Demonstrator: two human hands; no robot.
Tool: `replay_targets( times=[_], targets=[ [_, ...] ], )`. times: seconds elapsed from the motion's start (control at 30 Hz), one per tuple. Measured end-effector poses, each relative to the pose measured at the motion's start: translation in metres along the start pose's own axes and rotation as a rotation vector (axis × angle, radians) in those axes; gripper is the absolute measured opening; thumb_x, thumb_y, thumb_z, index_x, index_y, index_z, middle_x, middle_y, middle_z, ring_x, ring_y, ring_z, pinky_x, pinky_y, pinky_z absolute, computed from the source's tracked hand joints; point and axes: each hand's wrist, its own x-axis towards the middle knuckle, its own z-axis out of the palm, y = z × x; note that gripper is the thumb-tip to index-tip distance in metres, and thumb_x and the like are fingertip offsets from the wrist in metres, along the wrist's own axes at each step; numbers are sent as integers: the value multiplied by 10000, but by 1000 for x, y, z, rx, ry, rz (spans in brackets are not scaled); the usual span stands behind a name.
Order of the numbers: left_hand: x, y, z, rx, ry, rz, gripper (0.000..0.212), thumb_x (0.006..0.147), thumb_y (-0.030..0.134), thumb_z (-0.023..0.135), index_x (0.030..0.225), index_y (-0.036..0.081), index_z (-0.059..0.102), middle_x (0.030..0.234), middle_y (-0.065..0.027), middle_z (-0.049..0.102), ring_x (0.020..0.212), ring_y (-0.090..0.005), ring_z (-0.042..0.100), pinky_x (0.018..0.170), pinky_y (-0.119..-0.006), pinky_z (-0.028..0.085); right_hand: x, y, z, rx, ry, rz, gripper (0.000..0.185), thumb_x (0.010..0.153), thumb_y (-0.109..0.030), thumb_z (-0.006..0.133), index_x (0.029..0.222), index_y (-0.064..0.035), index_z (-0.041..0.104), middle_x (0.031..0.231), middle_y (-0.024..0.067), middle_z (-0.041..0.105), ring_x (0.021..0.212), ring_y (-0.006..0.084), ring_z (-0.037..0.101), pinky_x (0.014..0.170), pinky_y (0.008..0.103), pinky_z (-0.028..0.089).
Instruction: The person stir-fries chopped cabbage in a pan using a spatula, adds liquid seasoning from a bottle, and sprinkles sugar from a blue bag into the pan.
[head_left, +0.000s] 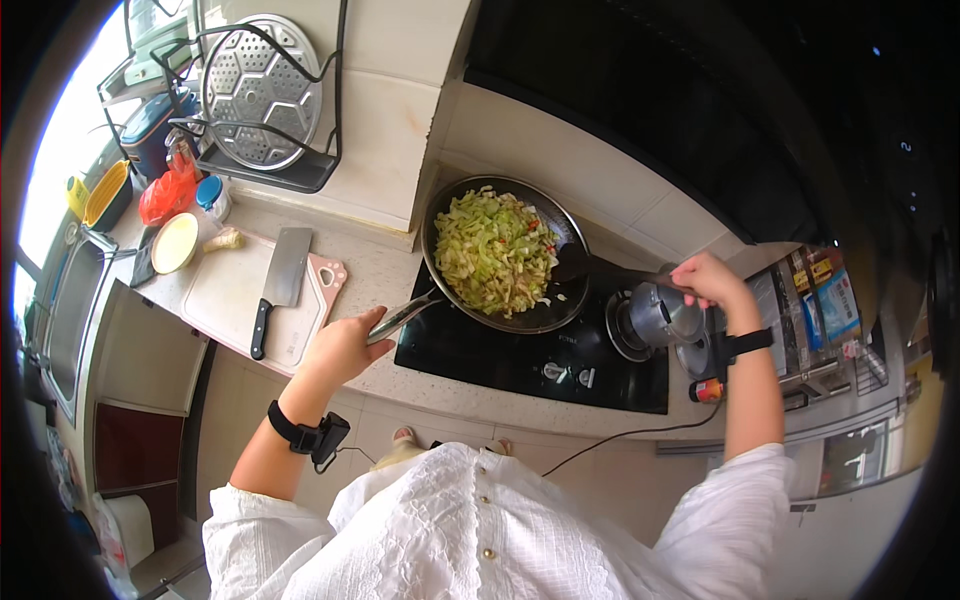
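Note:
A dark wok (566, 225) sits on the left side of the black gas hob (480, 360), filled with chopped cabbage (491, 251) flecked with small red pieces. My left hand (346, 345) is closed around the wok's metal handle (401, 315), at its lower left. On the right, my right hand (709, 281) grips the end of a dark spatula (615, 271). Its blade rests against the cabbage at the right part of the wok. A metal pot (664, 315) stands on the right burner, below the spatula's handle and just left of my right wrist.
Left of the hob, a cleaver (285, 274) lies on a cutting board (225, 300) beside a pale root piece (224, 240). Past it are a bowl (175, 244), a red plastic bag (166, 196) and a blue-lidded jar (212, 196). A range hood (637, 97) overhangs the hob's back.

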Motion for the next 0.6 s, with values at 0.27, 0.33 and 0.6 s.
replay_targets(
  times=[0.27,0.33,0.6],
  targets=[
    [-1,-1,-2,-19,-13,17,509,794,376,622,1232,143,512,856,-174,638,801,-347,612,708,-416,483,26,-31,83,81,67,-327,329,751,-160,697,1028,7,638,630,35,595,495,85,513,431,239,385],
    [0,-4,1,-26,-3,40,501,794,366,626,1217,124,508,849,-176,637,800,-354,611,697,-428,484,12,-43,76,-126,109,-454,316,718,-136,686,1010,-22,646,742,104,658,625,198,618,602,318,485],
    [3,-5,7,16,10,24,517,788,375,630,1226,128,511,825,-175,637,791,-356,613,701,-428,484,-90,-63,101,-732,360,-945,184,761,-55,553,919,-64,647,687,100,614,644,278,613,579,381,496]
  ],
)
